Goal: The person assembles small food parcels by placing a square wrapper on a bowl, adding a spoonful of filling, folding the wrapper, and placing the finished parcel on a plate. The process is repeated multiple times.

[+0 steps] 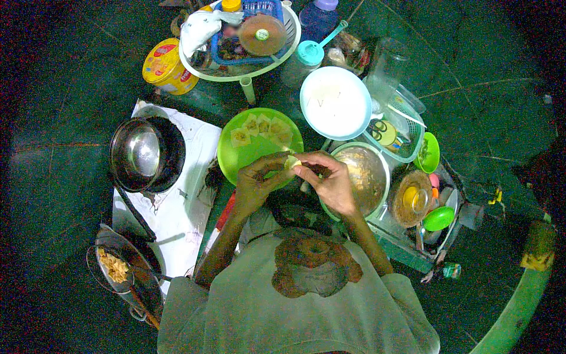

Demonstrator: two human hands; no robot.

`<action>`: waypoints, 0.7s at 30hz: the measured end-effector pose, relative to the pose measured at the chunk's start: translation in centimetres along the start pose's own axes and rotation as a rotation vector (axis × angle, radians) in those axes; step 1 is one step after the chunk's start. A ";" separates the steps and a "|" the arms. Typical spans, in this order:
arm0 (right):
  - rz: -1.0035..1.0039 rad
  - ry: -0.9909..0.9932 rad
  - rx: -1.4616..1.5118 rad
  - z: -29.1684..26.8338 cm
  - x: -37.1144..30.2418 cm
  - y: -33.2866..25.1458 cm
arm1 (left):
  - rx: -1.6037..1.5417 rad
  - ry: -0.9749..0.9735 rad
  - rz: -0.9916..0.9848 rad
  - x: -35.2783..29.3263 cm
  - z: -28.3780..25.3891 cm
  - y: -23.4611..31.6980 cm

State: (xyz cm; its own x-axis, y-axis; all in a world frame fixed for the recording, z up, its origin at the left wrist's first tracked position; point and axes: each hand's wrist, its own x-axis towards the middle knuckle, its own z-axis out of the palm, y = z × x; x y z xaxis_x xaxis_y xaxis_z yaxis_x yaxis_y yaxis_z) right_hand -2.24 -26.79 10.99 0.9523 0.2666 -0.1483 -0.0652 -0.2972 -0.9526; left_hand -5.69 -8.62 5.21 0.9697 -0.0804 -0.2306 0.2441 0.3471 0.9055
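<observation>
Dark green floor (501, 62), close work

Head view: at frame centre, pinching a small pale piece (292, 162) between fingertips of left hand (258, 175) and right hand (331, 179), at the right edge of a green plate (239, 158); on it, pale squares (263, 125) toward the top, probably leaving room below.

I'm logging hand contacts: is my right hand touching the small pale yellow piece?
Touching. The head view shows your right hand with its thumb tip against the small pale yellow piece, no gap showing.
</observation>
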 end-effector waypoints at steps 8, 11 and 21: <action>-0.008 0.020 0.063 2.8 0.5 4.5 | 0.200 0.103 0.007 -0.9 -2.1 -1.6; -0.074 -0.023 0.004 3.9 1.5 6.9 | 0.284 0.154 0.021 -1.0 -3.6 -2.5; -0.027 -0.034 -0.474 7.9 6.0 9.1 | 0.566 0.296 -0.009 2.3 -6.2 -0.7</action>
State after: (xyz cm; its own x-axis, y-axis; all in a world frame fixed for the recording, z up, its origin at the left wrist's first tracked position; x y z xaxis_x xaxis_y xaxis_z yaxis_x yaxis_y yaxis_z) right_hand 0.49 -20.65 -0.64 0.9409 0.3076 -0.1417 0.1101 -0.6736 -0.7309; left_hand -3.66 -3.28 1.82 0.9443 0.2087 -0.2543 0.2966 -0.2059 0.9325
